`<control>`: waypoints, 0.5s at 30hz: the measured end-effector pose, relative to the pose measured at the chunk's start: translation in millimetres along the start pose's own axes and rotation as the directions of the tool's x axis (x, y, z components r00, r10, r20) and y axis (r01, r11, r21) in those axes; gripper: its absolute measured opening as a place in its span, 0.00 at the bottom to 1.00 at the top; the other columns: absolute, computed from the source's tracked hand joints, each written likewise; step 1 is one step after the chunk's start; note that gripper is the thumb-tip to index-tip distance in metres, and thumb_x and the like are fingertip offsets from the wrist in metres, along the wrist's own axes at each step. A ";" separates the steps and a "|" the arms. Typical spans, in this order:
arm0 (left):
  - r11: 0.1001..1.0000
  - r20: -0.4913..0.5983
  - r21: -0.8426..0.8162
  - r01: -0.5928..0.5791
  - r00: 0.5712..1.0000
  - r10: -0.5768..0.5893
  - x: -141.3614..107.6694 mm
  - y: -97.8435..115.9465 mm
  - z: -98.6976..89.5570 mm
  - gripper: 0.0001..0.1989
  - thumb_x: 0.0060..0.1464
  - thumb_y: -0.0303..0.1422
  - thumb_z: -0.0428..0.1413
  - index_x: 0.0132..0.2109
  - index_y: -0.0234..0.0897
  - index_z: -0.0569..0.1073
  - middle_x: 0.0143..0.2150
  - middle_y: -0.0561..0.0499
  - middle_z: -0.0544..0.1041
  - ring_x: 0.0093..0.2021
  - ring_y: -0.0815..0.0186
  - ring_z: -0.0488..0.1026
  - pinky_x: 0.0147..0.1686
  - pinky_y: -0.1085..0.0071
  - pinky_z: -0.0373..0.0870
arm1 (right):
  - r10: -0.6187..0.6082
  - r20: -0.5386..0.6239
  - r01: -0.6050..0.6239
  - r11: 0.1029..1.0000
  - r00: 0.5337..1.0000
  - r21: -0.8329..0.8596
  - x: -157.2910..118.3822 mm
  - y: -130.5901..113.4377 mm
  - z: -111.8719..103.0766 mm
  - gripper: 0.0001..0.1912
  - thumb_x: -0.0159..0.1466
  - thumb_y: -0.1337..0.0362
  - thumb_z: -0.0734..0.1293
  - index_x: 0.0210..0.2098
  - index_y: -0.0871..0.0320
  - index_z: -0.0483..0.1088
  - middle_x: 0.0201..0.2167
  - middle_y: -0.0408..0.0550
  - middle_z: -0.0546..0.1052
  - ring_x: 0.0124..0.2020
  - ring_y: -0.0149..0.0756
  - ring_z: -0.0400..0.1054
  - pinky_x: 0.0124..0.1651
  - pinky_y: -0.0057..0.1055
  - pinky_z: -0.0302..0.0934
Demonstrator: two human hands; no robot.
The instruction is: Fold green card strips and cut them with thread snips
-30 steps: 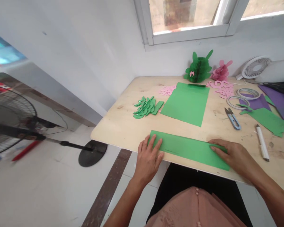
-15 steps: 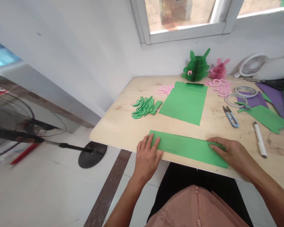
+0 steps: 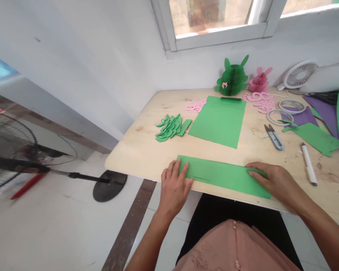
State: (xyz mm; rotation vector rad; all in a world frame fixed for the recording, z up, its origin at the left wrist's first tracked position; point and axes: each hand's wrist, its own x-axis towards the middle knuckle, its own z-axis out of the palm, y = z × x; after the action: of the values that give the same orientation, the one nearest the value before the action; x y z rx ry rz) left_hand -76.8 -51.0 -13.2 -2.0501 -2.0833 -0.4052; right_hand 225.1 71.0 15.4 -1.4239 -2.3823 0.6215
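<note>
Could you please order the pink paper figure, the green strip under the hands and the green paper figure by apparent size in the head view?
1. Green strip
2. Green paper figure
3. Pink paper figure

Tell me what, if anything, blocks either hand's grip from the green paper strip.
Nothing visible does. The left hand rests on the left end of the green paper strip; the right hand touches its right end. The larger green sheet lies beyond, apart.
</note>
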 end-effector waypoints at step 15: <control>0.993 0.056 0.115 -0.007 0.998 0.001 0.4 0.7 0.5 0.22 0.64 0.39 0.44 0.62 0.44 0.66 0.65 0.38 0.62 0.64 0.49 0.59 0.56 0.53 0.57 | -0.012 -0.084 -0.002 0.986 0.996 -0.165 -7.0 4.7 0.6 0.15 0.65 0.58 0.60 0.43 0.55 0.75 0.41 0.44 0.81 0.38 0.42 0.76 0.39 0.37 0.68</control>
State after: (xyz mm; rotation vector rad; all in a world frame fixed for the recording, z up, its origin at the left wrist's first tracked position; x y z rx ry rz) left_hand -76.0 -50.4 -13.4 -2.0212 -2.0818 -0.2232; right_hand 231.7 66.7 12.4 -1.4780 -2.4165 0.3615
